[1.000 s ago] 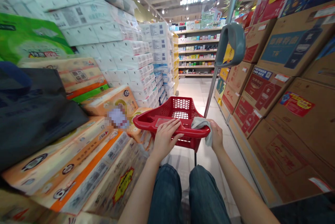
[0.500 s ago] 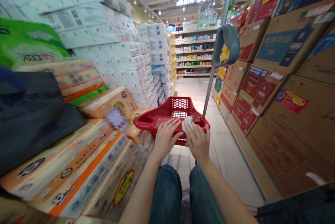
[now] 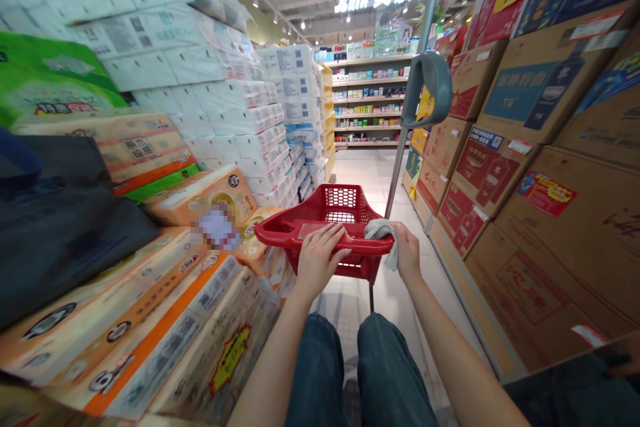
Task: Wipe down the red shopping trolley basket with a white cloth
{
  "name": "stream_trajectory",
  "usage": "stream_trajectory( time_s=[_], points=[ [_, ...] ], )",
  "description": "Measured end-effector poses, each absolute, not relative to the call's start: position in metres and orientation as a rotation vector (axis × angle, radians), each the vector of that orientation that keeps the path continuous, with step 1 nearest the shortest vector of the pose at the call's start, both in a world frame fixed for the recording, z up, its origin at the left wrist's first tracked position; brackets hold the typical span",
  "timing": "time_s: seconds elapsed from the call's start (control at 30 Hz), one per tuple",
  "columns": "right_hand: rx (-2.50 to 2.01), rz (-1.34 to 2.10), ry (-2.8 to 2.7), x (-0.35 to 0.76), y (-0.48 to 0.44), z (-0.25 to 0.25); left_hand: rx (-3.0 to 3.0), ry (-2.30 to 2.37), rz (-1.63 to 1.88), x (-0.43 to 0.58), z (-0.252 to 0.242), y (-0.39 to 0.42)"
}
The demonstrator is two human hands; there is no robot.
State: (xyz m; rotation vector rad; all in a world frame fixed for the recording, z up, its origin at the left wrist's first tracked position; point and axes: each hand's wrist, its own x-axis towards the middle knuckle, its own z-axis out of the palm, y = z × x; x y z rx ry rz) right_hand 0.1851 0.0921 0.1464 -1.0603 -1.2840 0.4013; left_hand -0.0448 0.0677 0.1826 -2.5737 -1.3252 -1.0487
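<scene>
A red plastic shopping basket (image 3: 310,232) with lattice walls stands in front of my knees, its inside showing only part of its bottom. My left hand (image 3: 323,255) holds the near rim, fingers laid over the top and thumb on the near side. At the rim's right corner my right hand (image 3: 406,247) is closed on a pale grey-white cloth (image 3: 381,230), which drapes over the rim and hangs down on the outer side. A metal pole with a grey loop handle (image 3: 441,87) rises behind the basket's right side.
Stacked tissue packs (image 3: 200,97) line the left, with a dark bag (image 3: 65,227) lying on nearer orange packs (image 3: 145,307). Cardboard cartons (image 3: 545,227) wall the right. A tiled floor (image 3: 367,167) runs between them to stocked shelves (image 3: 370,97). Part of a person (image 3: 585,387) shows at lower right.
My right hand has slid right along the basket rim with the cloth, from near the middle to the right corner. My left hand stays in place on the rim.
</scene>
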Motion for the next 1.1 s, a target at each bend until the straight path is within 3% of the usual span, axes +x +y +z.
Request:
stream_trajectory(
  time_s=[0.17, 0.43, 0.57, 0.73, 0.83, 1.1],
  points=[
    [-1.342, -0.294, -1.462, 0.123, 0.06, 0.15, -2.571, -1.307, -1.049, -0.039, 0.182, 0.069],
    [-1.312, -0.435, -1.771, 0.118, 0.053, 0.157, -2.599, -1.309, -1.031, -0.042, 0.184, 0.067],
    [-1.105, -0.237, -1.739, 0.178, 0.062, 0.15, -2.622, -1.305, -1.033, -0.048, 0.185, 0.062],
    [-0.972, 0.575, -1.672, 0.214, 0.087, 0.158, -2.636, -1.285, -1.043, -0.049, 0.186, 0.057],
    [-0.965, 0.717, -1.464, 0.207, 0.088, 0.155, -2.624, -1.298, -1.056, -0.049, 0.185, 0.056],
    [-1.334, -0.222, -1.556, 0.133, 0.041, 0.155, -2.589, -1.323, -1.047, -0.05, 0.184, 0.053]
  ],
)
